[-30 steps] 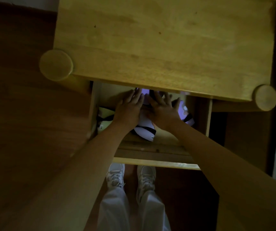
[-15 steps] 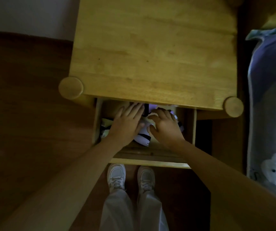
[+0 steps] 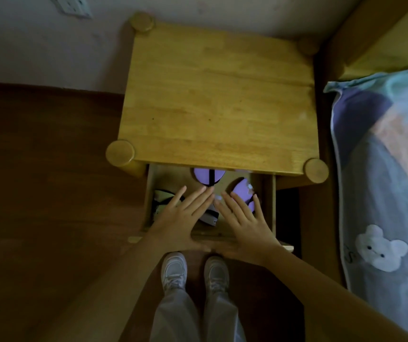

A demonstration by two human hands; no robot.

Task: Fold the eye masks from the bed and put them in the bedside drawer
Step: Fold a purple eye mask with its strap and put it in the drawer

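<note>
Over open drawer [image 3: 273, 206]: left hand [image 3: 182, 219], right hand [image 3: 243, 222] flat, fingers spread, holding nothing; purple masks [image 3: 208, 176] at 12 o'clock.

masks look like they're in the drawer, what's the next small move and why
Probably push the drawer shut. Several folded eye masks already lie inside it, and the left hand and right hand are open and flat with nothing held, their heels near the drawer's front edge. Whether more masks remain on the bed cannot be told.
</note>
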